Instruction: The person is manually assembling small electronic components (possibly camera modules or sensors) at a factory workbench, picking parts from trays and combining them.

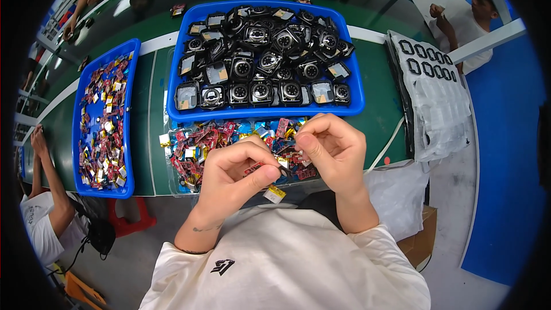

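Note:
Close to my body, my left hand (235, 175) is closed in a pinch on a small red circuit board (253, 168). A yellow-and-silver battery (274, 194) hangs just below those fingers, apparently joined to the board. My right hand (337, 152) is also pinched, a little to the right. Whatever lies between its fingertips is too small to make out. Beneath and beyond both hands lies a heap of red circuit boards with small batteries and blue pieces (215, 138). Past the heap stands a blue tray (357, 86) piled with black watch cases (261, 92).
At left, another blue tray (131, 138) holds more boards and batteries. Black frames (425, 51) and clear plastic packing (439, 115) lie at the right edge of the green table (376, 132). Co-workers sit at left and far right. A red stool (132, 218) stands below.

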A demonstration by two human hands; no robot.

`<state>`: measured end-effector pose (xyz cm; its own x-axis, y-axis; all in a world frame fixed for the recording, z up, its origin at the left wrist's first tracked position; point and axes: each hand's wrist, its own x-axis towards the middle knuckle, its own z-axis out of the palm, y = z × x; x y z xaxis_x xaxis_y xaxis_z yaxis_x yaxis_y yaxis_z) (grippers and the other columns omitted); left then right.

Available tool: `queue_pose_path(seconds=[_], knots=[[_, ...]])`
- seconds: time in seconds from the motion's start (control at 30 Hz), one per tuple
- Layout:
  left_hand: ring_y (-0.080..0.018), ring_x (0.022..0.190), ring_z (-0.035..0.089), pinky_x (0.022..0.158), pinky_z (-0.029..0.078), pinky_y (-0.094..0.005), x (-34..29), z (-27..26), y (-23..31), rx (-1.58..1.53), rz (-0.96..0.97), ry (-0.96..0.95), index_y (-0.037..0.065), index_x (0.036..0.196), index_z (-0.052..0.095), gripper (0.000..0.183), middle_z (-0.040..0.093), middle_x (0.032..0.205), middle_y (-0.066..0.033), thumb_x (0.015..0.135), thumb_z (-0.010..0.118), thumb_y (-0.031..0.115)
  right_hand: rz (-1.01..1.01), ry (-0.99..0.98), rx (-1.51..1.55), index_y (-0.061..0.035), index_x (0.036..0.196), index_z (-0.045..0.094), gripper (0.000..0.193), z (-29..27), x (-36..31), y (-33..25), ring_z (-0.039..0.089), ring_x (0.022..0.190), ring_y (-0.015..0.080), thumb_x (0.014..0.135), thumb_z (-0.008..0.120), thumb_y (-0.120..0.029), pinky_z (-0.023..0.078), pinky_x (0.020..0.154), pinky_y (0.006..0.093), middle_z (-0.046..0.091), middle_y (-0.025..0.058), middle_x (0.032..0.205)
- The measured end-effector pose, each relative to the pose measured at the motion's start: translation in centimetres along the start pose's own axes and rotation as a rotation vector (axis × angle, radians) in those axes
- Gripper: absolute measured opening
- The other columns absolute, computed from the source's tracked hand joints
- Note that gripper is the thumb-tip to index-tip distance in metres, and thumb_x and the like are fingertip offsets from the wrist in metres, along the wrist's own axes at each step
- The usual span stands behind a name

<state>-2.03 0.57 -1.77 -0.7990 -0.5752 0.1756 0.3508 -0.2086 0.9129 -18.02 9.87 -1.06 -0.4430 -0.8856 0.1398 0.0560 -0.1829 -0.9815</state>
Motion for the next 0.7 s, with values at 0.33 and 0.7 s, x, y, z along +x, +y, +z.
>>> queue_pose_path(seconds=[0.33, 0.7], knots=[[-0.0116, 0.077, 0.052, 0.069, 0.042, -0.0247, -0.1, -0.7, -0.2, -0.013, -0.006, 0.087, -0.002, 0.087, 0.064, 0.004, 0.059, 0.083, -0.0055, 0.084, 0.065, -0.001, -0.462, -0.208, -0.933, -0.0024, 0.093, 0.064, 0.024, -3.0, 2.7, -1.4, 0.055, 0.089, 0.0261, 0.072, 0.071, -0.009, 0.045, 0.078, 0.0345, 0.060, 0.0082, 0.100], [-0.0100, 0.076, 0.052, 0.067, 0.042, -0.0234, -0.7, -0.6, 0.6, -0.044, -0.022, 0.106, -0.003, 0.086, 0.063, 0.001, 0.058, 0.083, -0.0048, 0.085, 0.063, -0.003, -0.343, -0.183, -1.112, -0.0044, 0.101, 0.066, 0.033, -2.3, 4.8, -0.7, 0.055, 0.090, 0.0262, 0.071, 0.076, -0.013, 0.045, 0.080, 0.0333, 0.065, 0.0087, 0.093]])
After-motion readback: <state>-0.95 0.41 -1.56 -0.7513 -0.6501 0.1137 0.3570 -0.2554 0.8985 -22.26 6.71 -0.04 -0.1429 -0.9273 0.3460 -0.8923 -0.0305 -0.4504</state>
